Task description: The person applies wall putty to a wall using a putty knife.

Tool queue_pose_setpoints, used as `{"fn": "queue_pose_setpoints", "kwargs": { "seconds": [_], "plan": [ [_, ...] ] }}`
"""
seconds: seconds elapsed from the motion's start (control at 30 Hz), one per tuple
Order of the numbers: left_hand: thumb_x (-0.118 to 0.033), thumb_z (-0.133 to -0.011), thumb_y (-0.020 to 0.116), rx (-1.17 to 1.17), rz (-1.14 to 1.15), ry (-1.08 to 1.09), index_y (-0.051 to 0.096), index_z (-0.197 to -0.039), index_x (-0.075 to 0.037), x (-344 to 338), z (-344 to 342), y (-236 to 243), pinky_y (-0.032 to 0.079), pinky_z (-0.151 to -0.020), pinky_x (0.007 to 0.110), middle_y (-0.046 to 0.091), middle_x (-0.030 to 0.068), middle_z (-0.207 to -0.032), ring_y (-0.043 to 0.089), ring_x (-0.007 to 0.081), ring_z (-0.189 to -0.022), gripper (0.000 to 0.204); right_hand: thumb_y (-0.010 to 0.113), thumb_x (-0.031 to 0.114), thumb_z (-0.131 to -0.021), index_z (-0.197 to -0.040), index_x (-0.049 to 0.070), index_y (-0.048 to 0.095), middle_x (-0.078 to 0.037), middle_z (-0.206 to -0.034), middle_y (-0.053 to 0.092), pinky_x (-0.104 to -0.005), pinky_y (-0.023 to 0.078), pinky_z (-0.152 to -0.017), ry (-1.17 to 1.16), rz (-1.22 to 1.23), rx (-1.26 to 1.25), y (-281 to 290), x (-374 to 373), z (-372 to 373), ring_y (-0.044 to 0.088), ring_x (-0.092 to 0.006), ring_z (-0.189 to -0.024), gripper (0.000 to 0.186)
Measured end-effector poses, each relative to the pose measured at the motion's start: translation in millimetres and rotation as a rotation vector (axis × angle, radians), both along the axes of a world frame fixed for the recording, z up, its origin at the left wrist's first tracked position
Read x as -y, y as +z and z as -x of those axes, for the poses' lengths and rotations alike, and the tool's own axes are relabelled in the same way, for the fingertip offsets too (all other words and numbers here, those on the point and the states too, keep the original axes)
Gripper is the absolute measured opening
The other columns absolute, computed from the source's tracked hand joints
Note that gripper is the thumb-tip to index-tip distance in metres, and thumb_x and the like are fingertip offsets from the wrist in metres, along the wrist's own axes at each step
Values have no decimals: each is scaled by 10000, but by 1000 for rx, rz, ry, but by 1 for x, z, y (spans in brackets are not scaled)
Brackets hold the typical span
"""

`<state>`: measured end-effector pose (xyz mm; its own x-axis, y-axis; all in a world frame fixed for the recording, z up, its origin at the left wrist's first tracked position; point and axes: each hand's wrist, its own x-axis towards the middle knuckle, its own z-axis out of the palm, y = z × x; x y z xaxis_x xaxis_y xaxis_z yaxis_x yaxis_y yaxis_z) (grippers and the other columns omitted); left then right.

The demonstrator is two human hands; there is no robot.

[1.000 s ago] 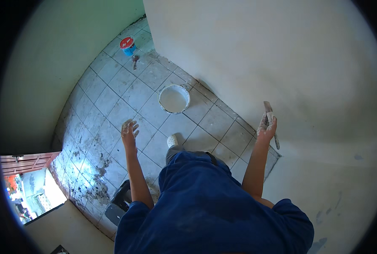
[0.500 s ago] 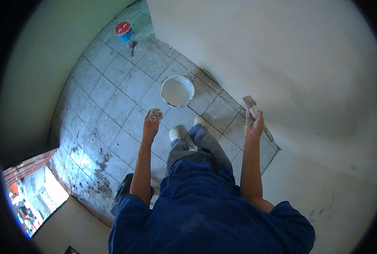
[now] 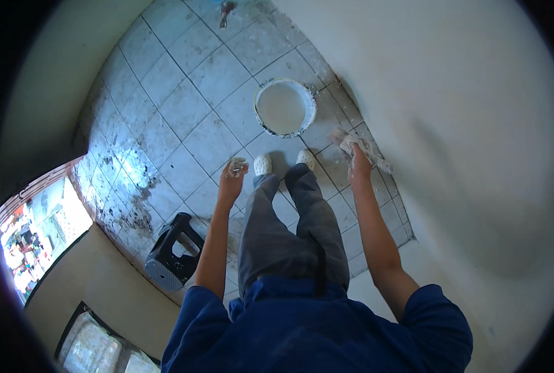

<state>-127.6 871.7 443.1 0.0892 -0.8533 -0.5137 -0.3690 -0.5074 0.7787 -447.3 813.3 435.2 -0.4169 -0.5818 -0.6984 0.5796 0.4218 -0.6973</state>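
Your right hand [image 3: 359, 163] has its fingers clamped on a putty-smeared scraper [image 3: 351, 142], whose pale blade sticks out just past the fingertips near the foot of the white wall [image 3: 451, 112]. Your left hand [image 3: 233, 174] hangs free over the tiled floor [image 3: 183, 105], its fingers loosely curled and caked in white, gripping nothing that shows. Ahead of both sets of fingers, beyond your white shoes [image 3: 263, 164], stands a round white bucket [image 3: 284, 107] of pale paste, and a black step stool [image 3: 174, 252] sits well back of your left fingers.
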Motion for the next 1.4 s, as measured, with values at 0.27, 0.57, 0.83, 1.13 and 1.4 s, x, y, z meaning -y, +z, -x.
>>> {"fn": "queue_pose_setpoints", "kwargs": {
  "seconds": [0.27, 0.57, 0.83, 1.13, 1.4],
  "plan": [
    [-211, -745, 530, 247, -44, -195, 495, -1003, -8, 30, 39, -165, 402, -781, 347, 512, 174, -1014, 498, 313, -925, 330, 604, 72, -664, -900, 25, 491, -83, -832, 522, -275, 432, -683, 530, 121, -450, -178, 47, -55, 527, -171, -786, 265],
    [-196, -732, 518, 234, -93, -218, 396, -1127, -4, 49, 55, -278, 336, -885, 359, 408, 170, -1159, 409, 327, -1046, 456, 627, 105, -631, -790, 34, 522, -101, -710, 556, -327, 431, -642, 961, 317, -1090, -334, 81, -110, 549, -264, -684, 203],
    [-157, -730, 514, 97, -102, -111, 384, -1135, -17, 40, 61, -283, 339, -874, 368, 402, 164, -1164, 410, 334, -1041, 448, 620, 103, -615, -813, 34, 533, -108, -737, 570, -328, 436, -657, 1060, 221, -1059, -400, 91, -109, 555, -268, -709, 227],
    [-163, -736, 505, 150, 17, -95, 427, -1091, -16, 42, 54, -247, 351, -844, 368, 452, 178, -1095, 434, 333, -1002, 392, 578, 17, -678, -1026, 6, 428, -102, -970, 491, -299, 457, -733, 429, 54, -187, -332, 87, -103, 507, -193, -887, 380],
    [-173, -723, 524, 32, -160, -35, 490, -1026, -16, 72, 46, -234, 398, -788, 348, 531, 173, -986, 498, 329, -918, 343, 520, 50, -746, -1030, -5, 445, -113, -966, 507, -322, 503, -688, 265, -21, 0, -304, 85, -82, 550, -216, -824, 298]
  ]
}}
